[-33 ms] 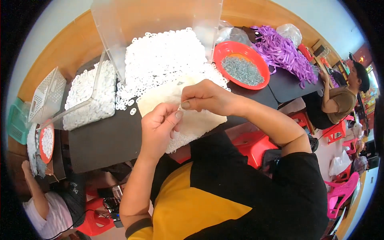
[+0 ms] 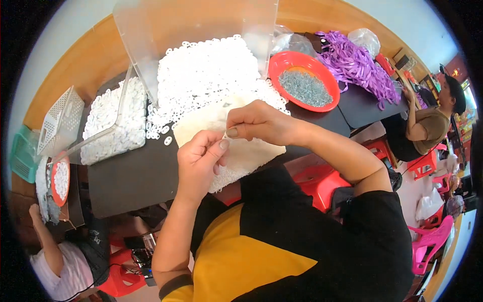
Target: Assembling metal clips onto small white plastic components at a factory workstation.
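Over a cream cloth (image 2: 196,126) at the table's near edge, my two hands meet fingertip to fingertip. My left hand (image 2: 201,156) pinches a tiny white piece between thumb and forefinger, mostly hidden by the fingers. Thumb and fingers of my right hand (image 2: 259,121) close on the same spot from the right. Beyond the cloth spreads a heap of small white oval pieces with holes (image 2: 206,65), spilling from a tipped clear plastic bin (image 2: 201,25). A red bowl (image 2: 275,61) to the right holds many small silvery metal pieces (image 2: 304,88).
Left of the heap, another clear bin (image 2: 119,118) has more white pieces. Further left are a white perforated basket (image 2: 63,118) and a green basket (image 2: 22,156). Purple ribbons (image 2: 357,65) lie at the far right. One person (image 2: 65,267) sits lower left, another (image 2: 427,121) at right.
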